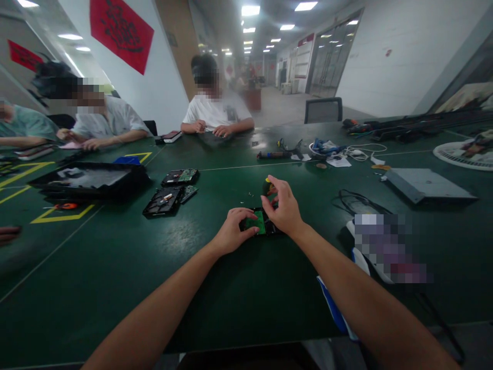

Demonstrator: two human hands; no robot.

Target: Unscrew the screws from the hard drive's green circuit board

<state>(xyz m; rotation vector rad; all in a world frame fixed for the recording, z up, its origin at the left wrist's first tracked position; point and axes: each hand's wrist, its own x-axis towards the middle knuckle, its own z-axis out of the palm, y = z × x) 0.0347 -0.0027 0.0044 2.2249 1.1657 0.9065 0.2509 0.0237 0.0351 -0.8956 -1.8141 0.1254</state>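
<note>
A small black electronic device [261,224] with a green circuit board lies on the green table in front of me. My left hand [235,229] curls around its left side, thumb at the near edge and fingers at the far edge. Over its right part, my right hand [283,208] grips a screwdriver [267,186] with a black and yellow handle, held roughly upright. The screwdriver's tip is hidden behind my fingers. A few tiny bits, perhaps screws [251,194], lie just beyond the device.
Opened black casings [164,200] and a circuit board [188,193] lie to the left, near a large black tray [90,180]. To the right are a grey metal box [429,185] and a cabled item, partly blurred. Cables [329,148] lie farther back. Several people sit across the table.
</note>
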